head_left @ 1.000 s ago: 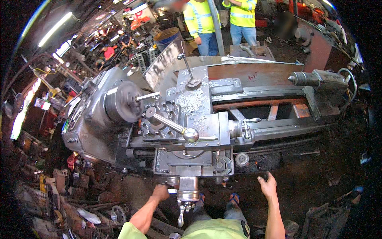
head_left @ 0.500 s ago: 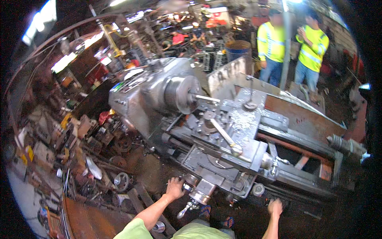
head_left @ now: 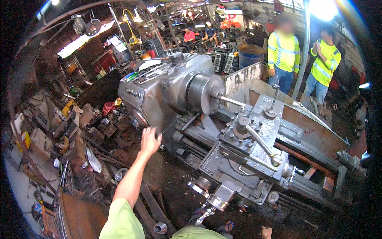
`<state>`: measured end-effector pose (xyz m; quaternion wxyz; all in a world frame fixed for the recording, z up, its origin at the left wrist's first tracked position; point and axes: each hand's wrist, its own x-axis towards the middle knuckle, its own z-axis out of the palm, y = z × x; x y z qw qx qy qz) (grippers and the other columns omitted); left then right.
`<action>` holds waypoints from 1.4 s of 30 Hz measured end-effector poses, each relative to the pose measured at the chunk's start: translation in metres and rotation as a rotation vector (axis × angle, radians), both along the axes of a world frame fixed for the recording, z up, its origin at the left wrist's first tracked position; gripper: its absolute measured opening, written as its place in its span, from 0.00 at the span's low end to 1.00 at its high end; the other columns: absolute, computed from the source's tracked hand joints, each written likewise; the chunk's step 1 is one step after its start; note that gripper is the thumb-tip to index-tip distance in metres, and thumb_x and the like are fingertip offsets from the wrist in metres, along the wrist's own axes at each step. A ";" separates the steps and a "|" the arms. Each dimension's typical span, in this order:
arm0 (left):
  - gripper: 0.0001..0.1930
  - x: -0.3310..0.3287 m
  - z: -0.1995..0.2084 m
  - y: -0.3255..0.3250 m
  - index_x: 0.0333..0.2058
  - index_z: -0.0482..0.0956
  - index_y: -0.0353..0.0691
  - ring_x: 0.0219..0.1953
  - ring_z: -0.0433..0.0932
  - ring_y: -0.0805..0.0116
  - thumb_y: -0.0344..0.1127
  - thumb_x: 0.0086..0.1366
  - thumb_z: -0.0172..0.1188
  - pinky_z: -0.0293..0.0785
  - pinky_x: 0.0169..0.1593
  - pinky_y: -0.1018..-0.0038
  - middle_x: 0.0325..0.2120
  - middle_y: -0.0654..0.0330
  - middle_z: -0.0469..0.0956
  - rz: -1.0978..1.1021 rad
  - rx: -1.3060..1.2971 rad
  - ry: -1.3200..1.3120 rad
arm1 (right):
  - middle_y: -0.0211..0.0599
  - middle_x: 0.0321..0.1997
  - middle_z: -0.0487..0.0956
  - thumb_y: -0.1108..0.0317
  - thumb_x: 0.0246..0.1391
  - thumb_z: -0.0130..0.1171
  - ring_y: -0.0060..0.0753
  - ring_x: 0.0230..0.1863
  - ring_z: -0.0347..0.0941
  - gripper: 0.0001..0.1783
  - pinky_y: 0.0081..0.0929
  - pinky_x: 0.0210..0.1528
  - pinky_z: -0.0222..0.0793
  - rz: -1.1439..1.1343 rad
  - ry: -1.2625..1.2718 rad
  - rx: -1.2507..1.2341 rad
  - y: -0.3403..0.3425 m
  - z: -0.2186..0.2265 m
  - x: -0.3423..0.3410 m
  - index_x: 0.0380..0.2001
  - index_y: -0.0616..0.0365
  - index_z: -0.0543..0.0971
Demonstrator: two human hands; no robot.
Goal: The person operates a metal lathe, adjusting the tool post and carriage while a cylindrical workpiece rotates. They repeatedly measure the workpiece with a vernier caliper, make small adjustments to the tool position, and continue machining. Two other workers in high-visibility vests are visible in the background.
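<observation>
A large grey metal lathe fills the middle of the view. My left hand reaches out to the lower front of its headstock, fingers closed round a dark lever knob. From the chuck a slim bright bar sticks out toward the tool post. A long ball-ended handle slants off the tool post. Below the carriage is a cross-slide handle, with neither hand on it. Only a bit of my right hand shows at the lower edge; its fingers are hard to make out.
Metal chips lie over the cross slide beside an upright stand. Scrap parts crowd the left. Two people in yellow high-visibility shirts stand behind the lathe by a pole. Others sit farther back near a blue drum.
My left hand has gone from the carriage handwheel up and leftward to the headstock lever. My right hand has dropped toward the lower edge. The whole view has shifted, putting the lathe farther right.
</observation>
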<state>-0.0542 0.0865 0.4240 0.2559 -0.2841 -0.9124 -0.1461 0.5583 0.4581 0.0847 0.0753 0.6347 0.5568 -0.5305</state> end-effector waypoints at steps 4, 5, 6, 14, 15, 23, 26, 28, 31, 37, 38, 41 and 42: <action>0.17 -0.098 0.056 0.002 0.43 0.75 0.28 0.48 0.71 0.40 0.38 0.62 0.57 0.67 0.54 0.53 0.42 0.37 0.75 0.133 0.089 0.153 | 0.48 0.36 0.80 0.60 0.58 0.60 0.38 0.28 0.77 0.24 0.39 0.29 0.72 0.087 -0.059 0.069 -0.073 -0.034 0.036 0.47 0.74 0.76; 0.18 -0.129 0.076 0.003 0.43 0.76 0.29 0.49 0.71 0.40 0.39 0.63 0.56 0.66 0.55 0.53 0.43 0.37 0.75 0.167 0.084 0.226 | 0.50 0.37 0.81 0.59 0.58 0.60 0.40 0.31 0.78 0.25 0.40 0.32 0.73 0.096 -0.066 0.102 -0.092 -0.037 0.039 0.47 0.74 0.76; 0.18 -0.157 0.092 0.001 0.44 0.76 0.29 0.49 0.71 0.39 0.40 0.63 0.55 0.66 0.55 0.52 0.43 0.37 0.75 0.208 0.086 0.283 | 0.53 0.40 0.80 0.58 0.58 0.60 0.42 0.35 0.78 0.27 0.42 0.36 0.72 0.166 -0.188 0.119 -0.111 -0.035 0.044 0.48 0.75 0.76; 0.34 -0.378 0.143 -0.038 0.64 0.61 0.37 0.56 0.72 0.40 0.48 0.64 0.53 0.68 0.59 0.55 0.53 0.37 0.73 0.318 -0.128 -0.050 | 0.63 0.40 0.81 0.57 0.50 0.65 0.59 0.46 0.78 0.25 0.44 0.45 0.76 -0.062 -0.474 0.073 -0.225 0.056 0.029 0.37 0.74 0.79; 0.34 -0.400 0.138 -0.041 0.65 0.58 0.36 0.56 0.72 0.40 0.46 0.63 0.54 0.67 0.59 0.54 0.53 0.35 0.72 0.264 -0.128 -0.066 | 0.65 0.45 0.79 0.56 0.50 0.65 0.59 0.51 0.76 0.26 0.43 0.49 0.74 -0.062 -0.476 0.098 -0.233 0.072 0.020 0.40 0.74 0.79; 0.29 -0.431 0.135 -0.046 0.60 0.66 0.32 0.55 0.73 0.41 0.40 0.63 0.58 0.68 0.57 0.55 0.50 0.37 0.75 0.174 -0.183 -0.024 | 0.62 0.50 0.78 0.56 0.50 0.65 0.56 0.55 0.74 0.28 0.40 0.56 0.71 -0.042 -0.477 0.112 -0.246 0.090 -0.028 0.46 0.71 0.78; 0.24 -0.405 0.149 -0.038 0.55 0.72 0.31 0.53 0.74 0.41 0.38 0.63 0.59 0.69 0.56 0.56 0.49 0.37 0.75 0.110 -0.188 -0.007 | 0.60 0.49 0.79 0.56 0.51 0.65 0.52 0.54 0.76 0.27 0.40 0.54 0.72 -0.105 -0.382 0.110 -0.247 0.063 -0.029 0.46 0.71 0.78; 0.22 -0.391 0.156 -0.034 0.53 0.74 0.30 0.53 0.74 0.41 0.38 0.63 0.58 0.69 0.56 0.56 0.49 0.38 0.76 0.079 -0.196 0.002 | 0.63 0.48 0.78 0.54 0.51 0.65 0.56 0.55 0.74 0.27 0.42 0.56 0.71 -0.074 -0.358 0.132 -0.246 0.051 -0.027 0.43 0.71 0.79; 0.19 -0.383 0.164 -0.033 0.52 0.76 0.32 0.52 0.74 0.41 0.39 0.68 0.52 0.70 0.54 0.55 0.49 0.37 0.75 0.138 -0.298 0.117 | 0.64 0.49 0.77 0.52 0.51 0.64 0.57 0.55 0.73 0.29 0.41 0.57 0.71 -0.076 -0.348 0.076 -0.245 0.044 -0.025 0.44 0.71 0.79; 0.17 -0.378 0.162 -0.051 0.53 0.75 0.35 0.50 0.74 0.42 0.37 0.72 0.47 0.71 0.52 0.56 0.48 0.37 0.74 0.111 -0.296 0.407 | 0.66 0.50 0.77 0.52 0.50 0.64 0.58 0.56 0.73 0.30 0.40 0.57 0.70 -0.011 -0.341 0.097 -0.250 0.038 -0.023 0.45 0.72 0.79; 0.17 -0.375 0.158 -0.056 0.52 0.75 0.35 0.49 0.74 0.42 0.37 0.72 0.47 0.71 0.52 0.56 0.46 0.38 0.74 0.108 -0.266 0.407 | 0.66 0.50 0.76 0.53 0.50 0.65 0.58 0.56 0.73 0.30 0.40 0.57 0.71 0.007 -0.344 0.103 -0.250 0.038 -0.023 0.45 0.72 0.79; 0.16 -0.355 0.143 -0.070 0.50 0.76 0.34 0.43 0.74 0.43 0.36 0.72 0.48 0.70 0.48 0.55 0.39 0.42 0.74 0.061 -0.214 0.571 | 0.60 0.46 0.80 0.57 0.52 0.63 0.54 0.49 0.78 0.26 0.41 0.53 0.73 -0.036 -0.357 0.133 -0.244 0.045 -0.024 0.45 0.71 0.79; 0.16 -0.344 0.137 -0.076 0.50 0.75 0.34 0.44 0.74 0.42 0.37 0.72 0.48 0.70 0.48 0.55 0.39 0.41 0.74 0.056 -0.193 0.559 | 0.57 0.45 0.81 0.58 0.54 0.63 0.52 0.46 0.80 0.25 0.40 0.51 0.74 -0.047 -0.374 0.119 -0.237 0.050 -0.027 0.46 0.70 0.79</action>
